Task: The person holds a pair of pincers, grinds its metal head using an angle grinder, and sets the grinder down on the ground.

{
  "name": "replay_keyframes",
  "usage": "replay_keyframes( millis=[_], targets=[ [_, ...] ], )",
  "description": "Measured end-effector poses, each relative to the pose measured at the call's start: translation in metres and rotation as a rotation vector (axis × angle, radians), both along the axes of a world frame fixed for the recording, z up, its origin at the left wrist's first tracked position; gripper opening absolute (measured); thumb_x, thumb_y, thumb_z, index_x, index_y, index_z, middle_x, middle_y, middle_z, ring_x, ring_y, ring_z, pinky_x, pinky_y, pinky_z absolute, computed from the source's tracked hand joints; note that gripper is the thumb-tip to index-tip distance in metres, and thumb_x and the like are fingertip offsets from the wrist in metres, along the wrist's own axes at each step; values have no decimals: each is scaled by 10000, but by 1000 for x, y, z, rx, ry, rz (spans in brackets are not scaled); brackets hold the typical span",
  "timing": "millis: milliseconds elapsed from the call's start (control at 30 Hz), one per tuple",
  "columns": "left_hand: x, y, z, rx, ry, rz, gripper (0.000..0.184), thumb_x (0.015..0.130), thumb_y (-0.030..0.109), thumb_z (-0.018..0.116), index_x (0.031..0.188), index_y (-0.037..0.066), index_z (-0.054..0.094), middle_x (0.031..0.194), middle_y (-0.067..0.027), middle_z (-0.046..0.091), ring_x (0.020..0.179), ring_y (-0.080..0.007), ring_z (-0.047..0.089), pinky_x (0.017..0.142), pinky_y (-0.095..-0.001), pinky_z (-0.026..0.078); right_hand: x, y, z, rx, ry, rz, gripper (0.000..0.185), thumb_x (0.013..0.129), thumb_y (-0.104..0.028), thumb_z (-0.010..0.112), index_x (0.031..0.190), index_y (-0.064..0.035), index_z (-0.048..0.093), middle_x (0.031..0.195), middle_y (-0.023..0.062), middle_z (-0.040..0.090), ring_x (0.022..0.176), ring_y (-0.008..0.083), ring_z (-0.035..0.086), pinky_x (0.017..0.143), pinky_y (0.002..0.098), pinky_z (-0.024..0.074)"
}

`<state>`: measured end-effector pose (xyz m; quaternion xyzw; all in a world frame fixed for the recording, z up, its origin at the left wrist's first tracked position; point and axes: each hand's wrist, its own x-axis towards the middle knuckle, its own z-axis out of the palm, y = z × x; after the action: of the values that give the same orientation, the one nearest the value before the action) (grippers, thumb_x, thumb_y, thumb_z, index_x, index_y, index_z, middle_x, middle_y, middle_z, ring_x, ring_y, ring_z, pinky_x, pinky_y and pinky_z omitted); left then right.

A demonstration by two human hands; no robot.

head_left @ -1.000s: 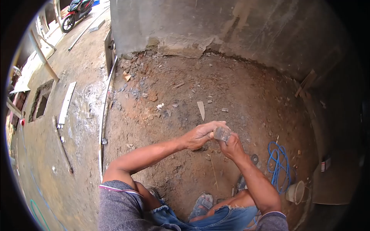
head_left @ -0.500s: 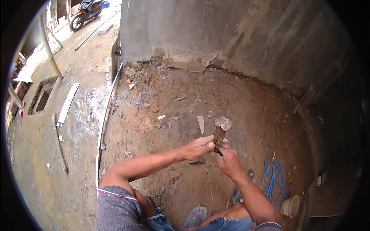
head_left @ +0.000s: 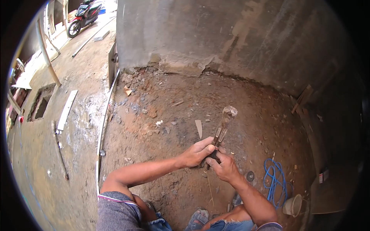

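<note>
Brown, worn metal is shown by the hammer-like tool [head_left: 221, 130], raised just right of the frame's centre. Its lower end is gripped by the left hand [head_left: 200, 151] and right hand [head_left: 225, 168], apparently so the head is steadied and left uncovered.

The tool [head_left: 220, 131] is rusty brown, pale grey at its top and blackish lower down. Reddish-brown ground [head_left: 248, 115], speckled grey, bears a bright blue cord [head_left: 275, 177] and an off-white bucket [head_left: 294, 206] towards its right edge. The wall [head_left: 181, 34] is grey with brownish streaks. The left sleeve [head_left: 115, 215] is mottled grey, edged white and purple; the shorts [head_left: 231, 226] are denim blue.
</note>
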<state>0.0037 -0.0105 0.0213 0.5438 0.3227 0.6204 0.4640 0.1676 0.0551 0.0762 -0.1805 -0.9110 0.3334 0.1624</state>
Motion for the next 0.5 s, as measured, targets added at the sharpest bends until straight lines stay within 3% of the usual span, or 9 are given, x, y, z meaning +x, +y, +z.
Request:
replay_keyframes(
  millis=[267, 500],
  targets=[
    [11, -3, 6, -30, -96, 30, 456, 989, 362, 515, 1260, -4, 494, 1117, -78, 620, 1046, -143, 562, 918, -298, 457, 4, -1, 0, -327, -83, -31, 327, 887, -132, 629, 1161, 36, 570, 1042, 175, 636, 907, 265, 673, 759, 374, 522],
    [13, -7, 11, -71, -112, 19, 418, 985, 336, 531, 1235, 0, 516, 1096, -77, 637, 997, -143, 591, 874, -302, 488, 3, -2, 6, -372, -54, -1, 308, 886, -101, 613, 1163, 24, 567, 975, 140, 648, 876, 217, 665, 735, 354, 523]
  ],
)
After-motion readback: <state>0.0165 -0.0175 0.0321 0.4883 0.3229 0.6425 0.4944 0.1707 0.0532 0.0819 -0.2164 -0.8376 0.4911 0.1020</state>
